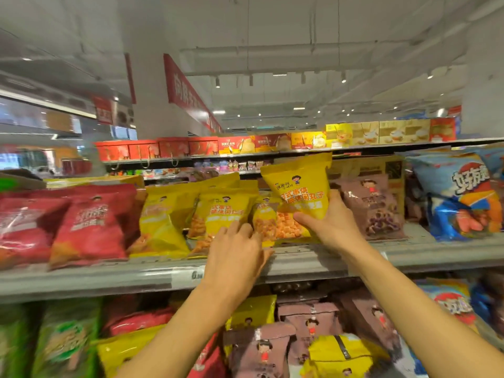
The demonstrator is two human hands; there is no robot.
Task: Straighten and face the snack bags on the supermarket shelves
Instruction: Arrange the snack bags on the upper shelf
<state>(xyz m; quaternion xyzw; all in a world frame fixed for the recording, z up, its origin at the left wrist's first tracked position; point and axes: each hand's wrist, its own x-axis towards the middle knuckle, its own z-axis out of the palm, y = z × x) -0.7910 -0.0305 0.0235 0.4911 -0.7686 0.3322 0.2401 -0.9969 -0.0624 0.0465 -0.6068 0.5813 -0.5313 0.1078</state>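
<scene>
My right hand grips the lower part of a yellow snack bag, holding it upright and lifted above the grey shelf. My left hand reaches to the foot of another yellow bag, with its fingertips touching the bags there. Further yellow bags stand leaning to the left of it. Red bags fill the left of the same shelf, a brown bag stands to the right, and a blue bag is at the far right.
The shelf below holds green bags, a yellow bag and brown bags lying untidily. A top shelf carries red and yellow boxes. A price label sits on the shelf's front edge. Red banners hang from the ceiling.
</scene>
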